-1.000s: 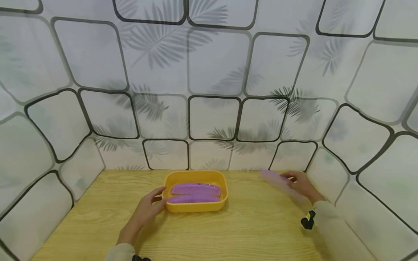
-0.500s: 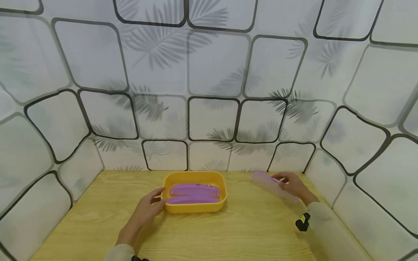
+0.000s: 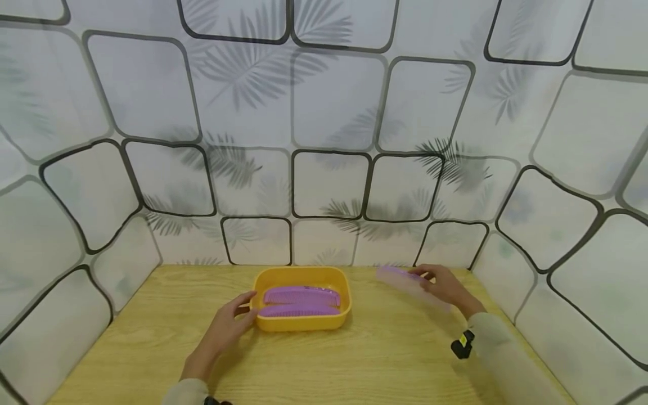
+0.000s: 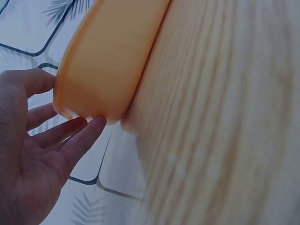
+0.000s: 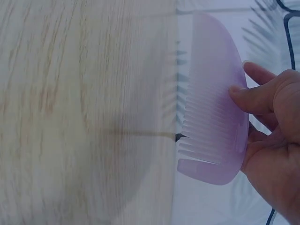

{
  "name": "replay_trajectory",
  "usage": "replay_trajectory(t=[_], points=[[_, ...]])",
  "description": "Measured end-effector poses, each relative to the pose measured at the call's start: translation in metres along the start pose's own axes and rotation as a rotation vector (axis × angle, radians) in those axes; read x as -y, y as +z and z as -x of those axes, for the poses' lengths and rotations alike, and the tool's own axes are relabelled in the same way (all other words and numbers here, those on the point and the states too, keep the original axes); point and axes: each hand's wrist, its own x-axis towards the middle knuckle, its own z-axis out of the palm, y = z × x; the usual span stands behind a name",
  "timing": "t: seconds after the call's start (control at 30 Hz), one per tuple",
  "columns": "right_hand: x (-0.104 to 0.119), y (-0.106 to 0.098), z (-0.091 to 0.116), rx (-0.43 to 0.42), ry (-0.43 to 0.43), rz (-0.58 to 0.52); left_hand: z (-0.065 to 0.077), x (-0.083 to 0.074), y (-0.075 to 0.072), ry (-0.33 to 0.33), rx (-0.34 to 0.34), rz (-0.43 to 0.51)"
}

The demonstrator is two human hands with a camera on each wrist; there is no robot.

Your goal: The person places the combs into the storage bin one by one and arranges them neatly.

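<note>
A yellow plastic basin [image 3: 304,322] stands on the table with purple combs [image 3: 302,295] lying in it. My left hand [image 3: 230,323] rests its fingertips and thumb against the basin's left end, fairly straight, none reaching inside. In the left wrist view the fingers [image 4: 77,143] touch the basin's outer wall [image 4: 110,51]. To the right, my right hand [image 3: 445,287] holds a translucent pale purple comb [image 3: 405,280] above the table. In the right wrist view thumb and fingers pinch the comb [image 5: 218,101] by its curved back, teeth facing away from the palm.
The wood-grain table [image 3: 334,365] is bounded by a patterned curtain wall [image 3: 334,185] at the back and on both sides. The right forearm [image 3: 501,343] passes near the right-hand wall. Black cameras [image 3: 462,344] are worn on the wrists.
My right hand has moved left along the back of the table, carrying the comb closer to the basin. The left hand and basin stay in place.
</note>
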Motion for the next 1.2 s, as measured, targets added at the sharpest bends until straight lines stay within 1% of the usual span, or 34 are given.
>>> replay_trajectory(t=[0.13,0.37,0.57,0.7,0.87,0.93,1.1,1.2], points=[[0.011,0.003,-0.005,0.011,0.008,-0.024,-0.001,-0.001,-0.001,0.007,0.003,-0.001],[0.028,0.006,-0.015,0.043,0.020,0.003,-0.001,0.000,-0.001,0.006,0.002,0.020],[0.032,0.010,-0.024,0.067,0.022,-0.018,-0.002,0.000,-0.001,-0.004,-0.012,0.015],[0.034,0.012,-0.025,0.074,0.024,-0.030,-0.001,0.000,-0.001,0.008,0.002,0.006],[0.040,0.014,-0.030,0.073,-0.001,-0.073,-0.001,0.000,0.000,0.004,0.005,0.011],[0.044,0.014,-0.033,0.073,-0.026,-0.078,-0.002,0.001,0.001,0.002,-0.004,0.011],[0.051,0.013,-0.041,0.081,-0.036,-0.068,-0.002,0.002,0.001,0.011,-0.015,0.008],[0.055,0.014,-0.045,0.091,-0.038,-0.071,-0.002,0.002,0.001,0.020,-0.009,0.007]])
